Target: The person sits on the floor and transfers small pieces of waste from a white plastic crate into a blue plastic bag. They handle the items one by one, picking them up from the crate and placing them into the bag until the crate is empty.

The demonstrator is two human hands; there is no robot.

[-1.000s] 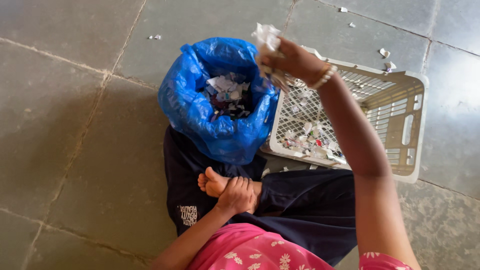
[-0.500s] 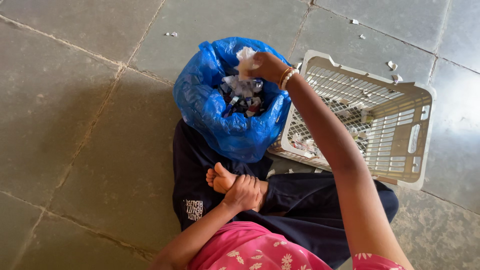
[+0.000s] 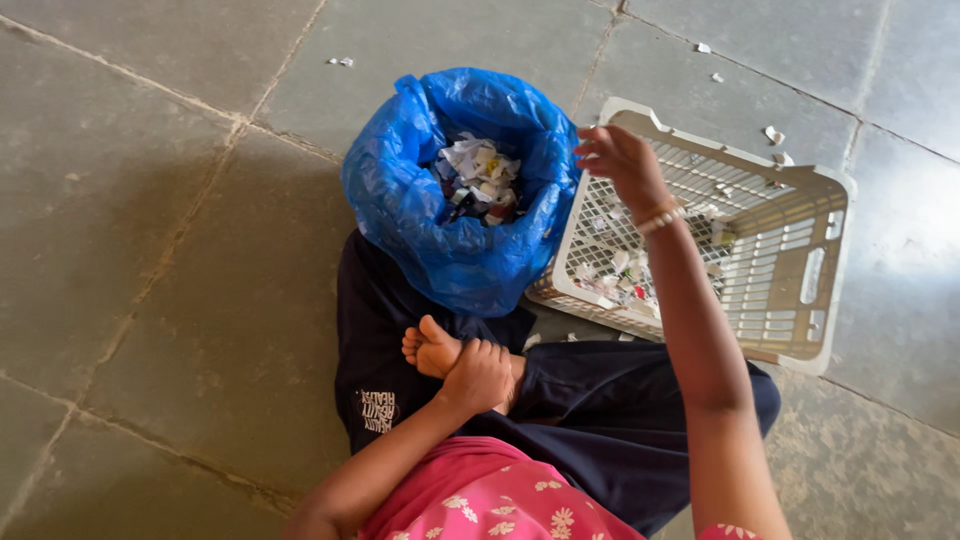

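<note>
We see a pink top (image 3: 495, 500) printed with small white flowers; dark navy trousers (image 3: 600, 420) with a small white printed mark near one knee; a pale beaded bracelet (image 3: 662, 215) on the right wrist; both forearms bare; one foot (image 3: 432, 350) unshod.

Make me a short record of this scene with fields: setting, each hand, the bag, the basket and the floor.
Setting: a person sits cross-legged on a grey tiled floor, seen from above.
Left hand: rests on the bare foot, holding nothing.
Right hand: raised between bag and basket, fingers open, empty; a bracelet on the wrist.
Blue plastic bag: open, holding scraps of paper.
Basket: beige plastic, latticed, tilted against the bag, with a few scraps at its lower end.
Floor: stray scraps beyond the bag and basket.
</note>
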